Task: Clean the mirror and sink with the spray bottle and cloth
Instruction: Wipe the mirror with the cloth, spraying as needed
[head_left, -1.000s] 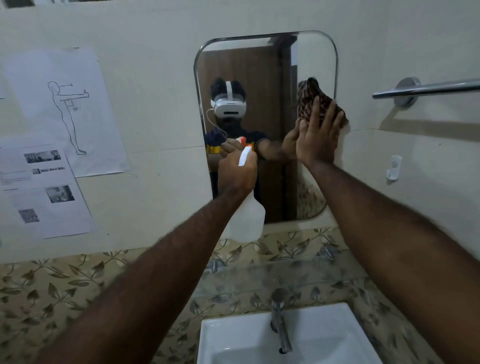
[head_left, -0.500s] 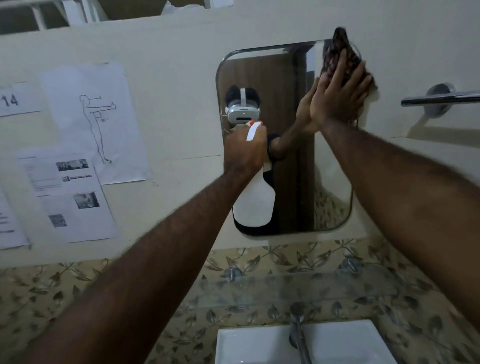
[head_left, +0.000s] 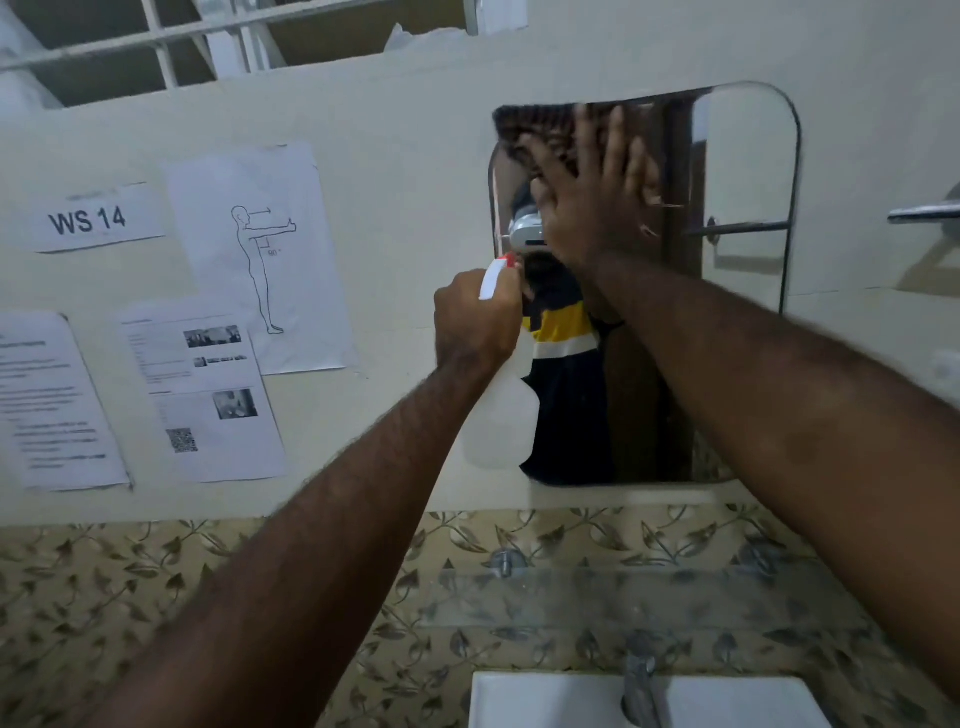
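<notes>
Head: right hand (head_left: 587, 208) presses cloth (head_left: 540, 132) on mirror (head_left: 743, 171).

A glossy glass mirror (head_left: 743, 171) is pressed by a dark, coarse woven cloth (head_left: 540, 137), and a translucent matt plastic spray bottle (head_left: 506, 410) is seen. Glazed white ceramic forms the sink (head_left: 545, 699), polished metal the tap (head_left: 639, 686), and matt paper sheets (head_left: 254, 249) are fixed to smooth wall tiles.
</notes>
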